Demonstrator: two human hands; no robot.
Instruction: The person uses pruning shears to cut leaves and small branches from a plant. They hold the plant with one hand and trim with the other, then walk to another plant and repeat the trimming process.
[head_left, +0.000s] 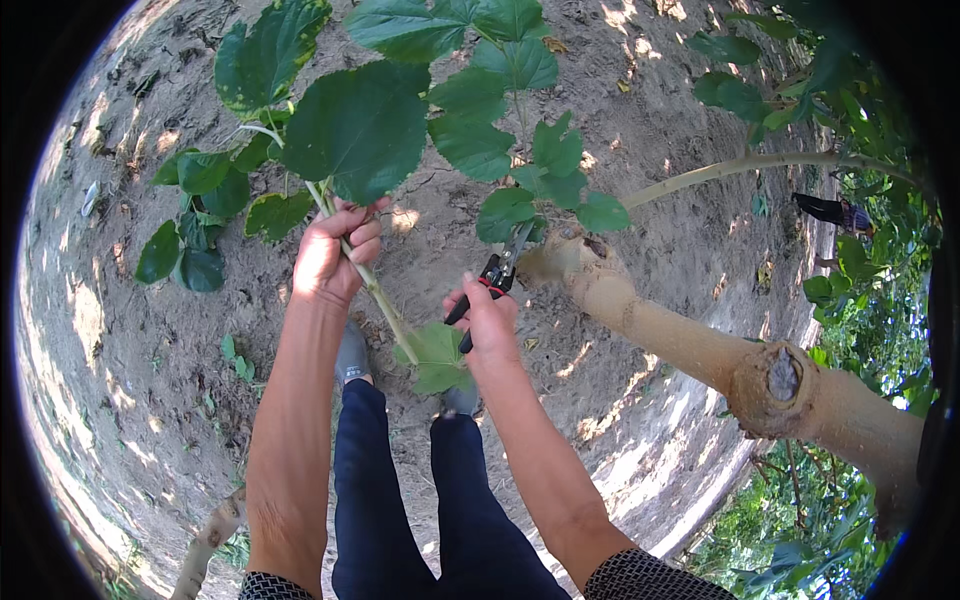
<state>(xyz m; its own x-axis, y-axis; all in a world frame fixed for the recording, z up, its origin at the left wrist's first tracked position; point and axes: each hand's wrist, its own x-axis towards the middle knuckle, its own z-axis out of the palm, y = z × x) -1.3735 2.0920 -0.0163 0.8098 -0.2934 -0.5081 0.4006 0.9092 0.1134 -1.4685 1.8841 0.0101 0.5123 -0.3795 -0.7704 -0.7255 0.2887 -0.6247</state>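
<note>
My left hand (337, 251) grips the pale green stem of a leafy branch (386, 307). Broad green leaves (358, 127) spread from its upper part, some with yellowed edges. The stem's lower end hangs beside a single lobed leaf (439, 358) near my shoes. In my right hand (486, 319) are pruning shears (498, 274) with black handles and red trim. Their blades point up toward a small leafy shoot (551, 195) near the knobby end of a thick tree limb (660, 322). Leaves partly cover the blade tips, so I cannot tell whether they touch a stem.
The limb runs in from the right, with a large knot (782, 373). A thinner branch (720, 174) arches above it. Another trunk (214, 536) rises at lower left. Dry bare soil (187, 360) lies underfoot. A person (832, 212) is far off at right, near foliage.
</note>
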